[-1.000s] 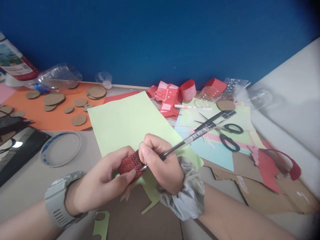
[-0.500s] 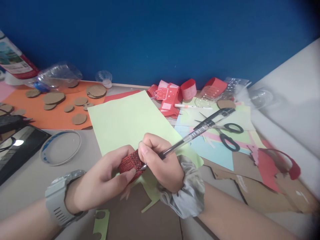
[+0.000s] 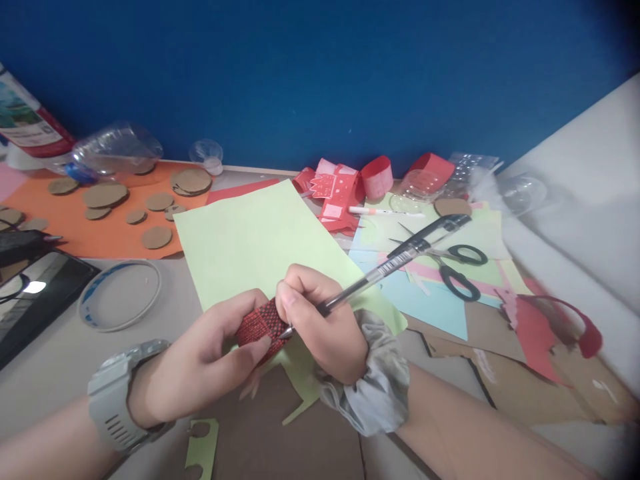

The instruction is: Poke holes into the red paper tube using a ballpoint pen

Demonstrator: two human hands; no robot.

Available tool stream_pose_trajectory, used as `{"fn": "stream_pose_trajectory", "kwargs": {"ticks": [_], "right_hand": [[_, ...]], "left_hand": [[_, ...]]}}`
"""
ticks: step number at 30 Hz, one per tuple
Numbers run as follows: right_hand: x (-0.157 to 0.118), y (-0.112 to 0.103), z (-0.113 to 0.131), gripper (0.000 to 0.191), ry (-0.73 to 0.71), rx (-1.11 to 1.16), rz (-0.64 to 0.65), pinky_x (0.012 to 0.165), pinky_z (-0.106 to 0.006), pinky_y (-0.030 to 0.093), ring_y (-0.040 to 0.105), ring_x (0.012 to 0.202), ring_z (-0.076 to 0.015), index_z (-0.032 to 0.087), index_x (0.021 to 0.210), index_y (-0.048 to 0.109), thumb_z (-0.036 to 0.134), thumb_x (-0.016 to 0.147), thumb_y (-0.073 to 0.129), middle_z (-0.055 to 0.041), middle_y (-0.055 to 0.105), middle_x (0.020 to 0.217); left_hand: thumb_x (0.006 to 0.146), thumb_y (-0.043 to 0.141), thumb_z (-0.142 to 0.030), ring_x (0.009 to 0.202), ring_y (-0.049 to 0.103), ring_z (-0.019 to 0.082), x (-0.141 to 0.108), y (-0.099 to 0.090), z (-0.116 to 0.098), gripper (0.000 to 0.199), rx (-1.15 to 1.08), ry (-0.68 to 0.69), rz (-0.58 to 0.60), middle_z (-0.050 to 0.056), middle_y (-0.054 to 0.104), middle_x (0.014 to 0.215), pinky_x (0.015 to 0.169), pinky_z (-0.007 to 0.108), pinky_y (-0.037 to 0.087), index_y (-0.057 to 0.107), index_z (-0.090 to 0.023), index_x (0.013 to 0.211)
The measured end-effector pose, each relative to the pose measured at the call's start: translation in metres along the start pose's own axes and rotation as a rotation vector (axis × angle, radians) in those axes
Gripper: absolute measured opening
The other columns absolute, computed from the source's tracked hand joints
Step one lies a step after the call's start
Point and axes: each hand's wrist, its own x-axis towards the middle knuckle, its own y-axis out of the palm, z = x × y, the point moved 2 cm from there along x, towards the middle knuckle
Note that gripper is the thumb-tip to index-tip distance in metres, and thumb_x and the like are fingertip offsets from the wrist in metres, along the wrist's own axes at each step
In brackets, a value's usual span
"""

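Note:
A small red piece covered in dark line patterns (image 3: pixel 261 325) is pinched between the thumb and fingers of my left hand (image 3: pixel 215 360). My right hand (image 3: pixel 323 323) is closed around a pen (image 3: pixel 370 277) with a clear barrel and a black cap on its back end. The pen's tip touches or nearly touches the patterned face, close to my left thumb. My right fingers cover one upper corner of the red piece. Beneath both hands lies a sheet of light green paper (image 3: pixel 265 240).
Scissors (image 3: pixel 457 267) lie on coloured papers at right, near red paper scraps (image 3: pixel 540 333) and cardboard (image 3: pixel 530 393). Cardboard discs (image 3: pixel 105 195) rest on orange paper at left. A tape ring (image 3: pixel 120 297) and a phone (image 3: pixel 40 300) are nearer. Red paper rings (image 3: pixel 377 177) stand along the blue wall.
Almost nothing differs. The pen tip and both hands keep nearly the same place on the red piece, and the whole view has shifted very slightly.

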Motion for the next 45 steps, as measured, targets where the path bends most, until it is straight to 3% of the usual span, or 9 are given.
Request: {"fn": "stream_pose_trajectory", "kwargs": {"ticks": [37, 45], "right_hand": [[0.0007, 0.0002, -0.0005, 0.034, 0.031, 0.011, 0.003, 0.053, -0.026, 0.027, 0.030, 0.055, -0.0099, 0.023, 0.063, 0.036, 0.022, 0.093, 0.053, 0.0076, 0.033, 0.059], [0.0012, 0.0000, 0.0011, 0.034, 0.016, 0.006, 0.011, 0.053, -0.026, 0.027, 0.030, 0.055, -0.0096, 0.023, 0.063, 0.036, 0.021, 0.093, 0.053, 0.0075, 0.034, 0.059]], "left_hand": [[0.098, 0.057, -0.036, 0.055, 0.051, 0.013, -0.0005, 0.0000, 0.0010, 0.020, -0.001, -0.015, -0.013, -0.004, 0.058, 0.063, 0.056, 0.024, 0.040, 0.053, -0.021, 0.086], [0.101, 0.053, -0.038, 0.056, 0.052, 0.013, 0.0000, -0.0018, 0.0007, 0.022, 0.017, -0.027, 0.043, -0.004, 0.057, 0.065, 0.057, 0.025, 0.040, 0.051, -0.021, 0.087]]}}
